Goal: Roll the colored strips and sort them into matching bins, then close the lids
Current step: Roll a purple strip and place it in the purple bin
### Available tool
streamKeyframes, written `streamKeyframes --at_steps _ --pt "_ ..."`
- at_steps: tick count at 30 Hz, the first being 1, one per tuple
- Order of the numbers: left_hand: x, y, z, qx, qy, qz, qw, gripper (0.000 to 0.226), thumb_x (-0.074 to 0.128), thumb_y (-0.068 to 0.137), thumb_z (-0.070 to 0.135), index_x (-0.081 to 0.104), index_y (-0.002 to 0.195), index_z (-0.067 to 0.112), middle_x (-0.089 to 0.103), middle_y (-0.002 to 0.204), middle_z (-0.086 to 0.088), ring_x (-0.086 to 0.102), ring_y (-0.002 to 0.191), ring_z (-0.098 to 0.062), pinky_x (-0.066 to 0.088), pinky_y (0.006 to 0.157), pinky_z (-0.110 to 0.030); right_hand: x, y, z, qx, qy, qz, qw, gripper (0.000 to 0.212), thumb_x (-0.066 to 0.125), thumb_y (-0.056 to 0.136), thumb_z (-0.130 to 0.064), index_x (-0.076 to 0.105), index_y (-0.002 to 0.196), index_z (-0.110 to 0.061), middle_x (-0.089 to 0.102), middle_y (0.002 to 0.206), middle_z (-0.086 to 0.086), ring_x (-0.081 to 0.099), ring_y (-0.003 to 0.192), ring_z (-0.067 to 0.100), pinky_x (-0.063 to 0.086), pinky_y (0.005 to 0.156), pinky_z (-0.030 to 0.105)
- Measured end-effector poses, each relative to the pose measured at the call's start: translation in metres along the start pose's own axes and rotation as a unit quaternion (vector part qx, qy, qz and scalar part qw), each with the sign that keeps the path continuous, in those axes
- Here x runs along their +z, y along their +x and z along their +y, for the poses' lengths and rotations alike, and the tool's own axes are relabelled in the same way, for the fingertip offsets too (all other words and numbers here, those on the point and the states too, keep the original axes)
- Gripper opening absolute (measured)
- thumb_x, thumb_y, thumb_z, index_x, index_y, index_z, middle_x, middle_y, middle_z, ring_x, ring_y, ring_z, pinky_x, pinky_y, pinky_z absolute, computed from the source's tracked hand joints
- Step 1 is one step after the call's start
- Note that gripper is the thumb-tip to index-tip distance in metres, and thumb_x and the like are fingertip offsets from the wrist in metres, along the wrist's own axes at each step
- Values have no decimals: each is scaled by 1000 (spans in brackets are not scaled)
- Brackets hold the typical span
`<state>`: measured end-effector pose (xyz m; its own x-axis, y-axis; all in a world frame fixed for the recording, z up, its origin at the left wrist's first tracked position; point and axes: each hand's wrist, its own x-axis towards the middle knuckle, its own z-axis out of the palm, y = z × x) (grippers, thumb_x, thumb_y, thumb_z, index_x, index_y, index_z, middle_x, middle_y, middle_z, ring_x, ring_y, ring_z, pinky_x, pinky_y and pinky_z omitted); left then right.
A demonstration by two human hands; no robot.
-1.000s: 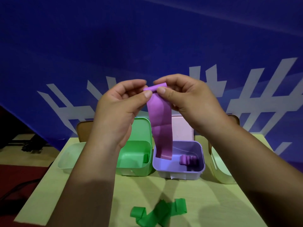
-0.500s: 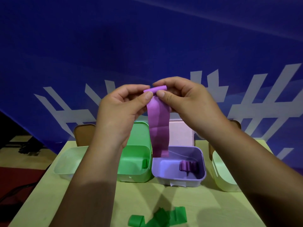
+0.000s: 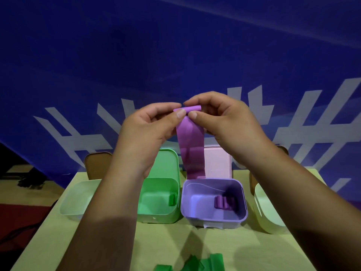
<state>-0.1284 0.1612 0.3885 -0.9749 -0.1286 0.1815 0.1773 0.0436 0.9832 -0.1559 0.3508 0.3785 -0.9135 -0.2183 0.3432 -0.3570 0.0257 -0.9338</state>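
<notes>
Both forearms reach up from the lower corners and meet in the middle of the view, raised above the bins. The left hand and the right hand each pinch the rolled top end of a purple strip between thumb and curled fingers, thumbs facing the camera and nearly touching. The small roll lies level between the fingertips, and the unrolled rest of the strip hangs straight down, its lower end just above the far rim of the purple bin. That bin stands open on the yellow-green table, its pale lid upright behind it, with purple rolls lying inside toward the right. Just beside it on the left stands the open green bin with one green roll against its right wall. A pale bin sits further left, another pale bin at the right. Loose green strips lie at the near table edge.
</notes>
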Motion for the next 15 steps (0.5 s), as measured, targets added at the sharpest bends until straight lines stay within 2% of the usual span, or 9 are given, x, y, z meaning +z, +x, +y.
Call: streamKeyframes --at_steps 3,4,7,9,10,13,15 --pt "-2 4 -4 11 9 8 1000 18 83 92 12 85 109 20 80 111 -13 77 109 -37 61 101 -57 1 2 3 7 7 -9 1000 20 76 98 -12 78 113 -25 76 103 17 73 94 34 61 89 52" --pt "-3 5 -5 14 9 10 1000 19 83 92 11 85 109 21 80 111 -14 76 110 -39 60 102 -58 1 3 3 16 12 -13 1000 20 76 98 -14 78 115 -25 76 103 18 74 95 34 62 89 52" --pt "-4 5 -5 15 -3 8 1000 22 83 91 8 84 110 19 80 111 -14 77 110 -36 61 102 -56 -1 3 2 44 18 -22 999 16 74 101 -25 78 116 -22 78 92 3 73 83 14 64 80 36" --pt "-5 5 -5 10 -14 5 1000 24 82 90 6 83 112 17 80 112 -13 77 111 -34 61 101 -52 -1 3 2 41 9 -17 999 14 71 103 -26 79 113 -22 76 86 -1 69 77 8 62 75 30" --pt "-5 5 -5 7 -19 4 1000 25 82 90 5 83 113 16 80 113 -13 77 112 -33 62 101 -51 0 3 2 38 5 -14 999 13 71 103 -26 79 112 -22 76 86 -1 69 77 7 62 75 32" --pt "-4 4 -5 -14 -58 -5 998 27 79 92 2 80 118 9 78 118 -19 76 115 -37 61 103 -47 2 4 3 30 1 -5 1000 12 74 101 -23 79 111 -25 77 92 6 71 84 14 63 83 50" --pt "-3 3 -4 -27 -71 -22 997 27 77 94 5 77 121 5 78 119 -20 77 114 -35 61 102 -44 2 3 3 29 15 -3 999 13 75 100 -19 79 112 -21 78 97 10 71 86 16 62 85 47"
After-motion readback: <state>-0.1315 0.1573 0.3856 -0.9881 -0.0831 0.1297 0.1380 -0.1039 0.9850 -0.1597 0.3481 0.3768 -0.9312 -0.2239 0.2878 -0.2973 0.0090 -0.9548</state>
